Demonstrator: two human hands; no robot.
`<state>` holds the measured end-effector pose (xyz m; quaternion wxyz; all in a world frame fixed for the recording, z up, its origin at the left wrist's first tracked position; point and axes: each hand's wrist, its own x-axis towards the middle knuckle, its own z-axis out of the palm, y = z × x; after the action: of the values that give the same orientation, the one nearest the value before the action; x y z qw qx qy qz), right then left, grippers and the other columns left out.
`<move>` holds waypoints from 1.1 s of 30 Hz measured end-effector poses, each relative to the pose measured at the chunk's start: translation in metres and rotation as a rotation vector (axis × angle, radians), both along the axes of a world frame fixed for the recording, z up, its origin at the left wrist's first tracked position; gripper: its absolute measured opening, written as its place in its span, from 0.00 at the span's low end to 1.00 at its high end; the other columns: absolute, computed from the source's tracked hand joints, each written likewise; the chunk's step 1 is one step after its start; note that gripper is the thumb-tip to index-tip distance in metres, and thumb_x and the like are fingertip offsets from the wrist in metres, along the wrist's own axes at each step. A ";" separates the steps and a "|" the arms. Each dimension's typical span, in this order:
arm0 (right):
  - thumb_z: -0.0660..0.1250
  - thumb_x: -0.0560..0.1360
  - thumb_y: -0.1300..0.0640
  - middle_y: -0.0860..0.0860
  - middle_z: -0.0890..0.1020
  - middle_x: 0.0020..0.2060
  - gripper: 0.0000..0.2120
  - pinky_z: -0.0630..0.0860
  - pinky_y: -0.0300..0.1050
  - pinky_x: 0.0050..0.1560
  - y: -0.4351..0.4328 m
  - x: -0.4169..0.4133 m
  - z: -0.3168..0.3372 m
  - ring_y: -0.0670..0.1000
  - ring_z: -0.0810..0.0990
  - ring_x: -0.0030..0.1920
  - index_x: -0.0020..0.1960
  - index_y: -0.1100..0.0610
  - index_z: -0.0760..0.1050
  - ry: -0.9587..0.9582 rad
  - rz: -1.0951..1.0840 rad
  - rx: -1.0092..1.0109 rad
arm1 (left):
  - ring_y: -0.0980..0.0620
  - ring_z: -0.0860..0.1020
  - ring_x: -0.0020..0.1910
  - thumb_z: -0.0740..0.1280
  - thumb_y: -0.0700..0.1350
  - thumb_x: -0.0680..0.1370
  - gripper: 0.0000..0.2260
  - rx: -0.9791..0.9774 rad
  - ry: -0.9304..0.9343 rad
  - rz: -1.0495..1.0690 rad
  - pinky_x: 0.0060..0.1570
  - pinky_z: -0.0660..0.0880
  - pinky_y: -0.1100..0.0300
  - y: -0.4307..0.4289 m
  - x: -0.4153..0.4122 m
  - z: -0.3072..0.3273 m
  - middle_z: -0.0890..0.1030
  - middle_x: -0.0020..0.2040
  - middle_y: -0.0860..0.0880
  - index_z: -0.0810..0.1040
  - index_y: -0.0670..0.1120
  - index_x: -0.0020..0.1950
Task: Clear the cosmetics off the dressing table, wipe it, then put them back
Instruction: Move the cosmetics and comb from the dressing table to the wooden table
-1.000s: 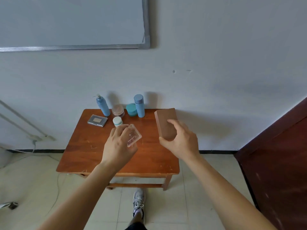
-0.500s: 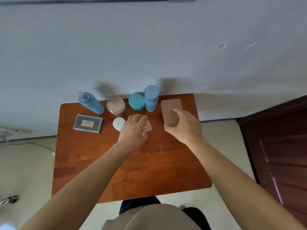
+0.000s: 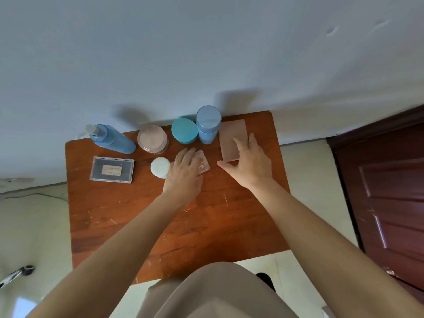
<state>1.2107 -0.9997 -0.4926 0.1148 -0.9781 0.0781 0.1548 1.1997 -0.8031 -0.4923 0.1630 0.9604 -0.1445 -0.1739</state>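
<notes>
On the brown wooden dressing table [image 3: 206,226], my left hand [image 3: 183,175] holds a small clear pink compact [image 3: 203,164] low on the tabletop, fingers over its top and thumb at its near edge. My right hand [image 3: 251,164] lies with straight, spread fingers on a flat brown rectangular palette [image 3: 230,136] at the back right. Along the back stand a blue pump bottle [image 3: 114,140], a pink-lidded jar [image 3: 152,138], a teal jar [image 3: 184,130] and a tall blue jar [image 3: 208,123]. A small white-capped jar [image 3: 160,167] and a grey compact case [image 3: 112,169] sit in front.
The table stands against a pale wall [image 3: 206,53]. A dark red door [image 3: 390,191] is close on the right. Tiled floor [image 3: 32,226] surrounds the table, with a cable along the left. My beige clothing [image 3: 211,292] shows at the near table edge.
I have stepped up to the table, so the view now looks down on it. Both hands lowered the compact and the palette to the tabletop, and the palette now lies flat.
</notes>
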 end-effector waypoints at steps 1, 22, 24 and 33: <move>0.58 0.73 0.27 0.57 0.55 0.79 0.38 0.76 0.57 0.60 -0.004 -0.006 0.005 0.61 0.65 0.74 0.77 0.44 0.57 -0.019 -0.014 0.026 | 0.45 0.61 0.75 0.67 0.45 0.78 0.19 -0.026 -0.048 -0.004 0.72 0.65 0.45 0.000 -0.005 0.004 0.68 0.74 0.46 0.72 0.46 0.69; 0.59 0.81 0.42 0.59 0.61 0.77 0.26 0.59 0.54 0.74 -0.286 -0.500 0.217 0.60 0.61 0.76 0.76 0.53 0.65 -0.859 -0.751 -0.408 | 0.42 0.55 0.78 0.51 0.55 0.84 0.24 -0.571 -0.621 -0.652 0.75 0.51 0.49 -0.343 -0.272 0.226 0.60 0.78 0.41 0.65 0.45 0.77; 0.59 0.81 0.42 0.60 0.61 0.77 0.26 0.59 0.54 0.74 -0.302 -0.598 0.225 0.60 0.61 0.76 0.76 0.53 0.65 -0.869 -0.902 -0.497 | 0.43 0.55 0.78 0.51 0.56 0.83 0.24 -0.631 -0.595 -0.785 0.75 0.51 0.49 -0.390 -0.355 0.240 0.60 0.78 0.42 0.65 0.46 0.77; 0.62 0.80 0.44 0.62 0.64 0.75 0.27 0.67 0.63 0.69 -0.300 -0.916 0.218 0.63 0.63 0.75 0.74 0.56 0.67 -0.808 -1.467 -0.634 | 0.43 0.56 0.78 0.53 0.56 0.83 0.25 -0.679 -0.432 -1.344 0.74 0.56 0.44 -0.514 -0.646 0.253 0.59 0.78 0.41 0.64 0.46 0.77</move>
<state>0.2948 -1.3001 -0.2751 -0.0721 -0.6479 0.6765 -0.3426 0.5533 -1.3174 -0.2392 0.2758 0.5772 -0.7686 0.0093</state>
